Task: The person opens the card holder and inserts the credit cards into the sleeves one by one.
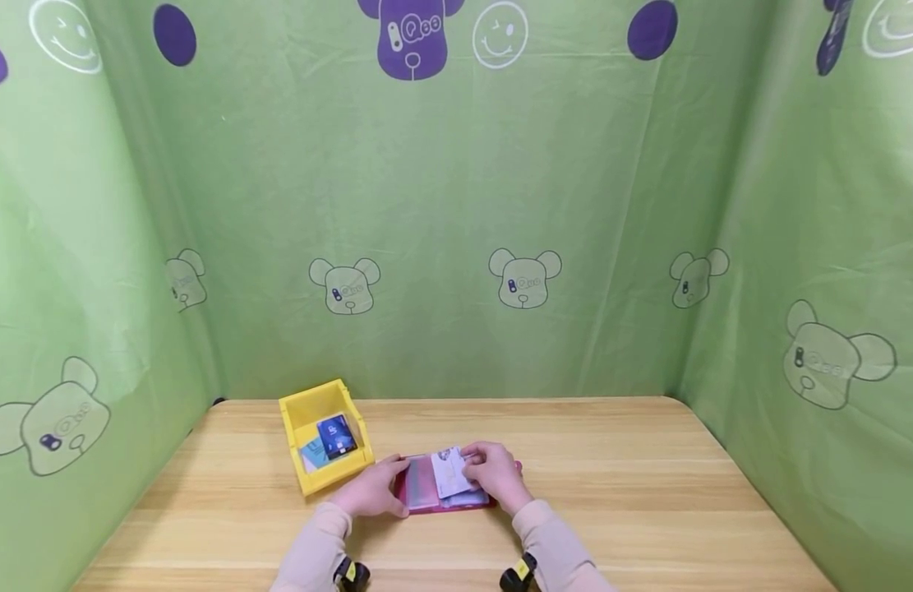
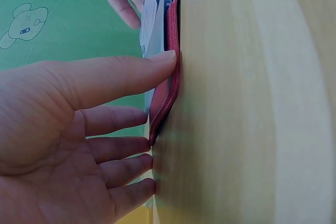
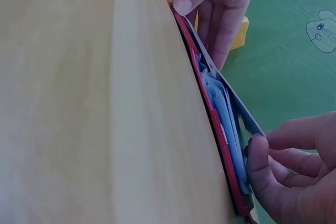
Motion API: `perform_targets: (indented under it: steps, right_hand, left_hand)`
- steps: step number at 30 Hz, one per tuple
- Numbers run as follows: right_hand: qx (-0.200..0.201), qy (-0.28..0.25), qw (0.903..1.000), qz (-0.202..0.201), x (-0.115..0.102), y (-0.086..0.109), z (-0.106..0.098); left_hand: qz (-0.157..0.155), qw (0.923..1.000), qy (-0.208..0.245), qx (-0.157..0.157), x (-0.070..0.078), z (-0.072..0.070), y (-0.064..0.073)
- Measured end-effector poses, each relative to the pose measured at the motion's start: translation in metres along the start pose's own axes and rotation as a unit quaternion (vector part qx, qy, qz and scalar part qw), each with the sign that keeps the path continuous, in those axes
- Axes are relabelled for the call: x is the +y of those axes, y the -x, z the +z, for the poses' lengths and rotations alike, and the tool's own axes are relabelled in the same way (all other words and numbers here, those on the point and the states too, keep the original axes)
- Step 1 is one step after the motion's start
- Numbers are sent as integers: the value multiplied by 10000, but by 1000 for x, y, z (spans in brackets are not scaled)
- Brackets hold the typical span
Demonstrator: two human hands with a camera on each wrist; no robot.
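A red card holder (image 1: 422,511) lies spread open on the table, its clear sleeves showing. My left hand (image 1: 373,490) rests at its left end. In the left wrist view the thumb (image 2: 152,66) presses on the near edge, and the other fingers reach straight to the left edge. A white card (image 1: 449,474) with a dark printed mark slants over the holder's right half. My right hand (image 1: 496,474) pinches this card by its right side between thumb and fingers. Bluish clear sleeves (image 3: 220,106) fan out under the card in the right wrist view.
At the left, close to my left hand, stands a yellow bin (image 1: 302,473). It contains a dark blue card (image 1: 336,436) and a light teal card (image 1: 313,453). Green printed cloth (image 1: 456,345) hangs behind the wooden table (image 1: 648,493) and along both sides.
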State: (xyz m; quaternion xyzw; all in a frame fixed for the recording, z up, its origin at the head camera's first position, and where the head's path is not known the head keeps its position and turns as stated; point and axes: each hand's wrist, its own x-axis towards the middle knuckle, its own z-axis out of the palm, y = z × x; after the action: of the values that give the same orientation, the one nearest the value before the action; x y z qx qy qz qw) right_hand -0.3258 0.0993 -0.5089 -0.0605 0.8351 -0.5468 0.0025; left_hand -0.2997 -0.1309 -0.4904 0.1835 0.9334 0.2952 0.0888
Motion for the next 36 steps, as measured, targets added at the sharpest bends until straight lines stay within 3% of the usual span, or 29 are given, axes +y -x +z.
perform_targets:
  steps: [11,22,28,36]
  right_hand:
    - [-131,31,9999,51,-2,1,-1]
    - [52,304,9995,105,-3,0,-5]
    - [-22,70,9997,216,-3,-1,-8]
    - [-66,159,9995,267,-2,-2,-8]
  left_hand:
    - [-39,10000,64,36,2,0,1]
    - [-44,10000,60,26,5,-2,2]
    - [-26,10000,41,19,2,0,1]
    - [-13,10000,1,17,-2,1,-2]
